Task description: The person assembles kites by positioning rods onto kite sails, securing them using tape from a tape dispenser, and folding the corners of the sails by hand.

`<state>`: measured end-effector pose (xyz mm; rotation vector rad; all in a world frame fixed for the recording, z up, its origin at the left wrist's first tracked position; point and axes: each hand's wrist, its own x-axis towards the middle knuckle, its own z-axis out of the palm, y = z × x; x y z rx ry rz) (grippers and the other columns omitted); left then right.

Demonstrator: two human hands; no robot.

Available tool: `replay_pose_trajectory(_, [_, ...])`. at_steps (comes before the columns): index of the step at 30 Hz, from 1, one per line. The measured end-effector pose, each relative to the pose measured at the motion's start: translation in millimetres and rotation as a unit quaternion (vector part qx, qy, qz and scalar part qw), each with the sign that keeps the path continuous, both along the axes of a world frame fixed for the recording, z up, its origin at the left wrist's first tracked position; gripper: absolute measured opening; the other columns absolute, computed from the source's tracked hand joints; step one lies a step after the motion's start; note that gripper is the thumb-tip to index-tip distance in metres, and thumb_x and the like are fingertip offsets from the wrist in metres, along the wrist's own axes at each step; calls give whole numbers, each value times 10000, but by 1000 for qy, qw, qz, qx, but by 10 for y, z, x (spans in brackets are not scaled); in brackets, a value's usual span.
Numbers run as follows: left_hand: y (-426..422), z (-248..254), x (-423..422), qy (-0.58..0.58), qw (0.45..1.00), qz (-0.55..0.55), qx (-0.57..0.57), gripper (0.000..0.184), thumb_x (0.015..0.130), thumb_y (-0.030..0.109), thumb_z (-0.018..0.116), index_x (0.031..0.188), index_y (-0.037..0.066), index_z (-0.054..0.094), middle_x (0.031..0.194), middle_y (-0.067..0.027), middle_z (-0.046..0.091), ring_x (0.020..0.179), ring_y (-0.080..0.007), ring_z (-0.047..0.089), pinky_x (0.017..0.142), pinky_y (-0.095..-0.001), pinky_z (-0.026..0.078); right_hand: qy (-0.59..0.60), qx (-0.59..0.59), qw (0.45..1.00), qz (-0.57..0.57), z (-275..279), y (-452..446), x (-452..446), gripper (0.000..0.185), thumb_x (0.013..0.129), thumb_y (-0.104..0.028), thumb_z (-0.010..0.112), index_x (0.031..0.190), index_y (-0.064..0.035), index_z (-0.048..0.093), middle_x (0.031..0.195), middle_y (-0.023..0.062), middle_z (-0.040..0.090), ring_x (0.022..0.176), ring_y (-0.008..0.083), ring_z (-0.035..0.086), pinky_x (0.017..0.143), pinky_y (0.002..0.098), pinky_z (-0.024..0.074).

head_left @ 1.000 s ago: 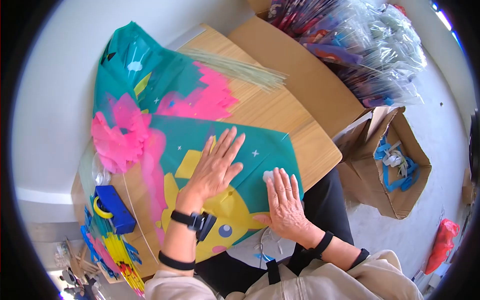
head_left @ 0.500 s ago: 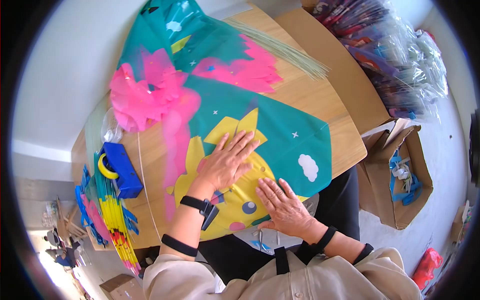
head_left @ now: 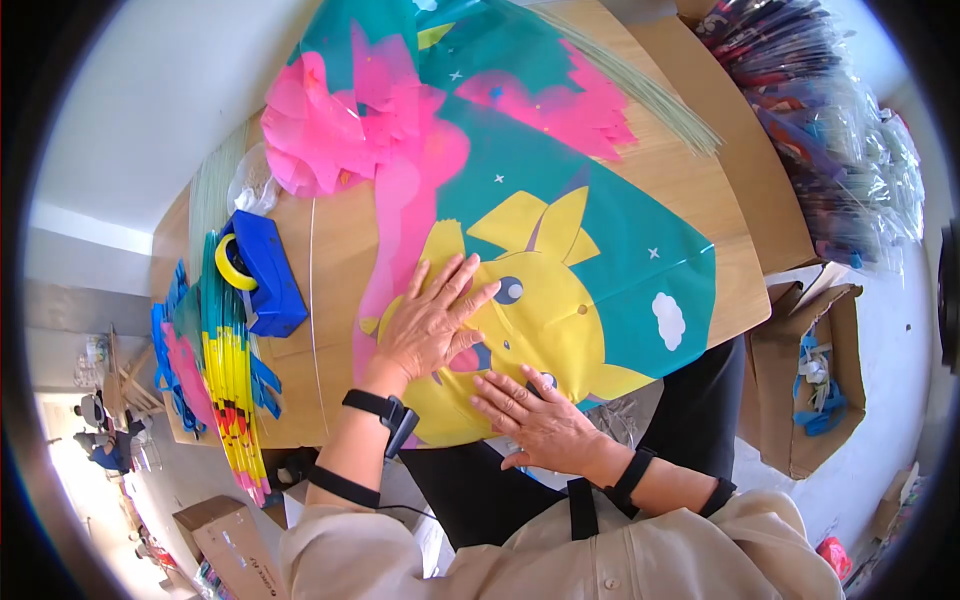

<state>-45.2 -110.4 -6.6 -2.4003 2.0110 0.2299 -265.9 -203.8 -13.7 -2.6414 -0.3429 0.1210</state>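
Observation:
A teal printed sheet (head_left: pixel 640 220) with a yellow cartoon character, white clouds and pink sections lies over the wooden table (head_left: pixel 735 215). My left hand (head_left: pixel 430 325) rests flat on the yellow face, fingers spread, near its mouth. To the right and slightly nearer my body, my right hand (head_left: pixel 535 420) lies on the yellow area with fingers apart, its fingertips close to the lower eye. Neither hand grips anything. Pink ruffled material (head_left: pixel 335 125) is bunched at the sheet's upper left.
A blue tape dispenser (head_left: pixel 268 275) stands left of the sheet, beside folded yellow-and-teal pieces (head_left: pixel 228 370). Thin pale sticks (head_left: pixel 650 85) lie at the table's far edge. Right of the table are an open cardboard box (head_left: pixel 795 400) and plastic-wrapped packs (head_left: pixel 830 150).
The view has shifted, so the table sits further right. My right hand has moved left from the teal part onto the yellow face. The yellow character now lies flatter and more of it shows.

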Motion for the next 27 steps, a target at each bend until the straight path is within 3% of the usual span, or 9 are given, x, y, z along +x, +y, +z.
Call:
replay_pose_trajectory(4, [-40, 95, 81, 29, 1000, -3, -6, 570, 923, 461, 415, 1437, 234, 314, 1522, -80, 213, 1391, -280, 217, 1131, -502, 132, 9, -11, 1000, -3, 69, -9, 50, 1000, 701, -619, 621, 1447, -74, 241, 1508, 93, 232, 1410, 229, 179, 1148, 470, 91])
replay_pose_trajectory(8, [141, 273, 62, 96, 989, 89, -70, 573, 938, 430, 390, 1449, 191, 291, 1524, -103, 202, 1405, -285, 183, 1132, -495, 107, -5, 25, 999, -28, 98, 58, 26, 921, 720, -582, 642, 1425, -99, 301, 1500, 90, 248, 1402, 248, 200, 1137, 503, 102])
replay_pose_trajectory(11, [566, 288, 27, 85, 984, 138, -75, 590, 940, 457, 372, 1456, 187, 277, 1528, -110, 189, 1410, -289, 168, 1130, -496, 94, -61, 4, 998, 7, 78, 189, 126, 862, 733, -561, 627, 1399, -90, 349, 1495, 89, 258, 1398, 231, 212, 1138, 511, 92])
replay_pose_trajectory(14, [901, 18, -16, 61, 984, 164, -41, 601, 942, 500, 336, 1456, 193, 279, 1530, -114, 179, 1412, -292, 160, 1129, -501, 81, -77, -12, 996, 32, -54, 374, 276, 878, 748, -556, 607, 1420, -75, 308, 1497, 86, 254, 1404, 221, 195, 1146, 498, 80])
replay_pose_trajectory(18, [985, -160, 9, 20, 984, 174, -40, 600, 945, 521, 304, 1454, 205, 286, 1529, -110, 184, 1413, -291, 155, 1128, -502, 71, -22, -21, 997, 64, 15, 345, 280, 910, 752, -574, 593, 1437, -72, 267, 1511, 77, 230, 1405, 210, 190, 1153, 471, 79])
replay_pose_trajectory(22, [942, -128, 334, -38, 978, 193, -74, 564, 930, 470, 403, 1451, 298, 273, 1532, -70, 183, 1403, -261, 195, 1131, -507, 96, -24, -14, 998, 55, 56, 331, 273, 951, 727, -613, 585, 1438, -71, 261, 1503, 86, 243, 1400, 224, 205, 1155, 458, 80])
replay_pose_trajectory(24, [888, -75, 330, -57, 972, 226, -25, 591, 921, 412, 463, 1458, 283, 253, 1531, -66, 188, 1402, -255, 197, 1131, -507, 97, -51, 108, 992, 43, 48, 289, 243, 865, 765, -484, 636, 1419, -42, 285, 1478, 138, 277, 1382, 278, 244, 1147, 466, 119])
replay_pose_trajectory(25, [814, 77, 196, -86, 967, 240, -11, 639, 906, 384, 505, 1463, 216, 243, 1527, -85, 192, 1401, -257, 201, 1128, -510, 108, -55, 103, 992, 37, 54, 221, 237, 865, 765, -484, 636, 1419, -42, 285, 1478, 138, 277, 1382, 278, 244, 1147, 466, 119])
replay_pose_trajectory(27, [636, 218, -179, -54, 958, 276, -64, 656, 897, 352, 526, 1460, 170, 243, 1525, -107, 189, 1402, -270, 194, 1124, -511, 118, -98, 165, 976, -101, 58, 25, 165, 723, 794, -254, 636, 1387, 3, 312, 1441, 206, 307, 1355, 354, 276, 1132, 481, 166])
